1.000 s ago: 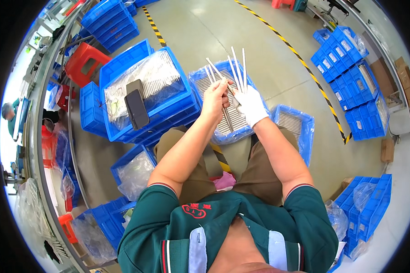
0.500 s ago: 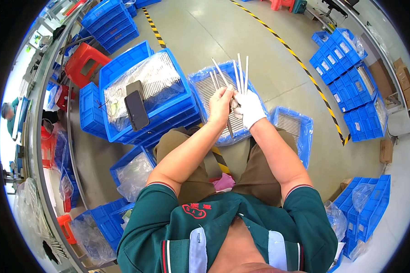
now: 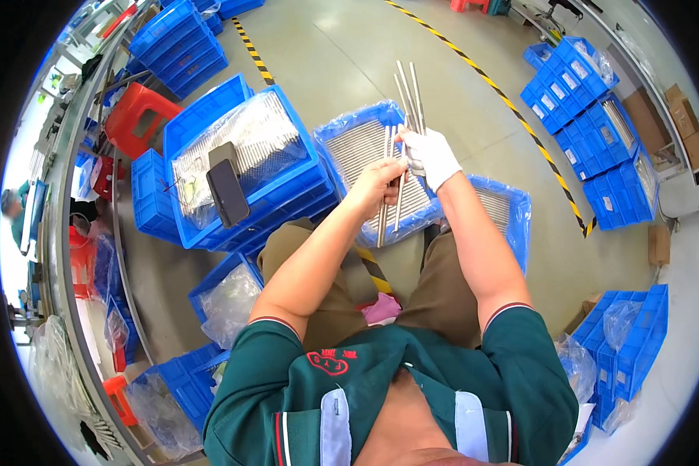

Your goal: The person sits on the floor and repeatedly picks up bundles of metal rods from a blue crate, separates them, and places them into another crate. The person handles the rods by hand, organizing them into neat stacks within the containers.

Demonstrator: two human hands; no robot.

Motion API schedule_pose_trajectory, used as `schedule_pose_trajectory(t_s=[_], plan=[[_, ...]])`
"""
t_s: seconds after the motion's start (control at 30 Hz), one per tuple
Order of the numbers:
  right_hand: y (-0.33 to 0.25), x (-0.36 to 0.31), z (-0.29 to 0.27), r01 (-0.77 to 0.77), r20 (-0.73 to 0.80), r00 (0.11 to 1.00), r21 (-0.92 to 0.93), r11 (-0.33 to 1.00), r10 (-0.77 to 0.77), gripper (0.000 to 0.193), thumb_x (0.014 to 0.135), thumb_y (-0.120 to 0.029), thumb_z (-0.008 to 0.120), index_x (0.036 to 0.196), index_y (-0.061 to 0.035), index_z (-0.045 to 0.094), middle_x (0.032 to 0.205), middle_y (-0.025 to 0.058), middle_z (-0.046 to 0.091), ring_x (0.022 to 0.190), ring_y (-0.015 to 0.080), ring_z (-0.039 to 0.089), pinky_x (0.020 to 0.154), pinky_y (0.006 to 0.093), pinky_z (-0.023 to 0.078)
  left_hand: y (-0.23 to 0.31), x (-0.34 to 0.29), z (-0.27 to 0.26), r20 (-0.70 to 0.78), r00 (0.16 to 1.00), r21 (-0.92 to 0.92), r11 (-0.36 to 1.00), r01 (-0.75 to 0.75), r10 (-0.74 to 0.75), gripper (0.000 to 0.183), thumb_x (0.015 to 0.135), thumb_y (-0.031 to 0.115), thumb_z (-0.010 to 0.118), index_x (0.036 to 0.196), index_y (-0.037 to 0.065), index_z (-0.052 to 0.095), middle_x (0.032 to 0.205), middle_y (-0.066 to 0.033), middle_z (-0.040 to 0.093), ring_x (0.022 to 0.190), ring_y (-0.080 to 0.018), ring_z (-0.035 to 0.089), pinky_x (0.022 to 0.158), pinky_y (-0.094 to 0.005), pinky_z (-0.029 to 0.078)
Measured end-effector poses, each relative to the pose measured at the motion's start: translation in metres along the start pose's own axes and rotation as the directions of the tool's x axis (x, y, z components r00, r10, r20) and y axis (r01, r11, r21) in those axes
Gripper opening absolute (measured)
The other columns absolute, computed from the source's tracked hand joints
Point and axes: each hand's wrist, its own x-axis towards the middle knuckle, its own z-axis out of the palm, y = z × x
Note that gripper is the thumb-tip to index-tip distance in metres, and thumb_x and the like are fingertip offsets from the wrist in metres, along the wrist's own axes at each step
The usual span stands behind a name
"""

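Note:
My bare left hand point(image 3: 379, 185) is closed around a few thin metal rods point(image 3: 383, 221), which stick out above and below the fingers. Beside it, my right hand point(image 3: 433, 157), in a white glove, grips several more long metal rods point(image 3: 412, 93) that point up and away from me. The fingers of both hands are close together, and it is hard to tell whether one rod passes between them. Beneath the hands stands a blue crate point(image 3: 326, 138) lined with clear plastic, with rows of similar rods inside.
At left, a phone point(image 3: 228, 193) lies over a plastic-covered load of rods in stacked blue crates point(image 3: 303, 175). Another lined crate point(image 3: 524, 225) is by my right knee. A red stool point(image 3: 136, 113) stands far left; more blue crates point(image 3: 598, 147) are stacked at right.
The rods in my right hand, fanned out before, are now bunched closer together. My left hand has lowered slightly, and the rods in it stand more upright.

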Motion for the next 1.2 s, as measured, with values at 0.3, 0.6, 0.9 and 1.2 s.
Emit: schedule_pose_trajectory(t_s=[0.3,0.6,0.9,1.2], plan=[[-0.013,0.05,-0.074,0.281,-0.499,0.847,0.126,0.951,-0.184,0.02,0.081,-0.025,0.067,0.072,-0.0111,0.056,0.055,-0.0041,0.044,0.043,0.0081,0.04,0.039,0.0244,0.029,-0.016,-0.012,0.005,0.153,0.974,-0.135,0.973,0.189,-0.168,0.023,0.092,0.023,0.054,0.081,0.003,0.056,0.067,-0.0017,0.048,0.05,-0.0085,0.037,0.045,-0.0224,0.031],[0.006,0.001,-0.008,0.064,-0.019,0.998,-0.059,0.996,-0.065,0.02,0.083,-0.025,0.065,0.084,-0.0054,0.062,0.061,-0.0007,0.054,0.049,0.0091,0.05,0.043,0.0234,0.038,0.005,0.01,-0.021,0.294,0.955,-0.413,0.898,0.149,-0.024,0.033,0.091,0.029,0.054,0.086,-0.003,0.061,0.109,-0.0262,0.059,0.106,-0.0366,0.059,0.089,-0.0493,0.05],[0.032,0.021,0.001,0.199,0.13,0.979,-0.434,0.879,-0.158,0.024,0.085,-0.025,0.059,0.093,-0.0033,0.065,0.073,0.0066,0.062,0.058,0.0125,0.055,0.056,0.0269,0.045,0.002,0.004,-0.029,0.18,0.983,-0.343,0.935,0.087,-0.025,0.028,0.087,0.031,0.062,0.09,0.002,0.06,0.076,-0.0035,0.055,0.062,-0.0146,0.047,0.056,-0.028,0.04],[0.022,-0.006,-0.002,0.076,0.059,0.996,-0.303,0.95,-0.061,0.021,0.092,-0.026,0.052,0.092,-0.0054,0.057,0.065,0.0051,0.061,0.045,0.0096,0.048,0.041,0.0234,0.037,0.026,0.013,-0.054,-0.361,0.924,-0.293,0.924,-0.244,0.13,0.026,0.09,0.03,0.058,0.09,0.004,0.059,0.072,-0.0036,0.055,0.067,-0.0182,0.058,0.063,-0.0372,0.053]])
